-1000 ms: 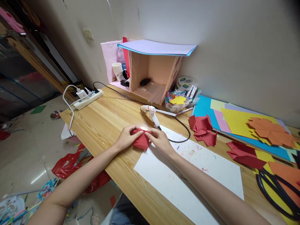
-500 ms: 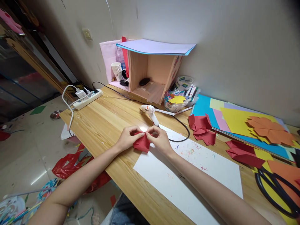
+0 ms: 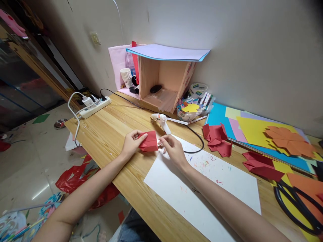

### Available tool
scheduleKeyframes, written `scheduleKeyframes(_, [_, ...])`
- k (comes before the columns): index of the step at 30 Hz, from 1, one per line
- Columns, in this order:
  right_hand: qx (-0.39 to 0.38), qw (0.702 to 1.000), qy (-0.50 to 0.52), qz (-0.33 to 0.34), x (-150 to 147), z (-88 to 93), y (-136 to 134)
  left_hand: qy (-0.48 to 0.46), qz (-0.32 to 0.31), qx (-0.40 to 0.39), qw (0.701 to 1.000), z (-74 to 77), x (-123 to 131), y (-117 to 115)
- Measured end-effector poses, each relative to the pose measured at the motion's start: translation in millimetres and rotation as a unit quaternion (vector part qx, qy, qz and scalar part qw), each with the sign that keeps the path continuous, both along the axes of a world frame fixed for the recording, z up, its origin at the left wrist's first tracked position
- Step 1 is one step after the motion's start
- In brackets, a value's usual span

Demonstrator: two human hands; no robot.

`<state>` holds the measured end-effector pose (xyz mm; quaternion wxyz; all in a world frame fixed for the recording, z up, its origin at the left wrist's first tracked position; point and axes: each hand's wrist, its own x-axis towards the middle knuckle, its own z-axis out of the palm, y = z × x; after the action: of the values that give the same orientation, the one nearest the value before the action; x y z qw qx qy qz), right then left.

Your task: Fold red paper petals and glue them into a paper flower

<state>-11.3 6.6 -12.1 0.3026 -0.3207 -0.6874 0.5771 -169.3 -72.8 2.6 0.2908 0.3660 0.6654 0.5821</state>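
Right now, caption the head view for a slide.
The left hand holds folded red paper, the right hand beside it, a glue gun beyond on the table.

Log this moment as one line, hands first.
left hand: holds folded red paper | right hand: near its edge | glue gun: on wooden table

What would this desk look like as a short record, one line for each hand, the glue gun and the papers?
Left hand: holds folded red paper, thumb on top
Right hand: fingertips near that paper's right edge; contact unclear
Glue gun: white, on the wooden table, just beyond the hands
White sheet: partly beneath the right forearm, marked with coloured specks
Other red pieces: folded, farther right
Orange paper flower: over yellow paper
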Motion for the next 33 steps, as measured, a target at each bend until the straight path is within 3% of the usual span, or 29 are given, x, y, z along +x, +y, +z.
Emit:
scheduleKeyframes(5, [0.053, 0.992, -0.062, 0.098, 0, 6.9, -4, -0.032, 0.028, 0.001, 0.999, 0.4, 1, 2])
scheduleKeyframes(13, [0.039, 0.989, -0.077, 0.122, -1, 4.3, 1, -0.044, 0.025, 0.027, 0.998, 3.0, 2, 2])
scheduleKeyframes(18, [-0.010, 0.994, -0.060, 0.093, 0, 1.1, 7, 0.017, -0.043, -0.008, 0.999, 2.6, 0, -2])
scheduleKeyframes(24, [-0.064, 0.989, -0.037, 0.128, 1, 3.8, 11, 0.106, -0.118, -0.037, 0.987, -2.4, 5, -6])
scheduleKeyframes(27, [-0.013, 0.991, -0.041, 0.127, 2, 8.4, 9, 0.114, -0.086, -0.032, 0.989, -4.7, 5, -5])
scheduleKeyframes(31, [0.135, 0.976, -0.066, 0.156, 4, 17.9, 3, 0.115, -0.012, -0.015, 0.993, -6.7, 0, -3])
scheduleKeyframes(33, [0.171, 0.968, -0.089, 0.163, 5, 20.4, 2, 0.099, 0.012, 0.000, 0.995, -7.4, -1, -2])
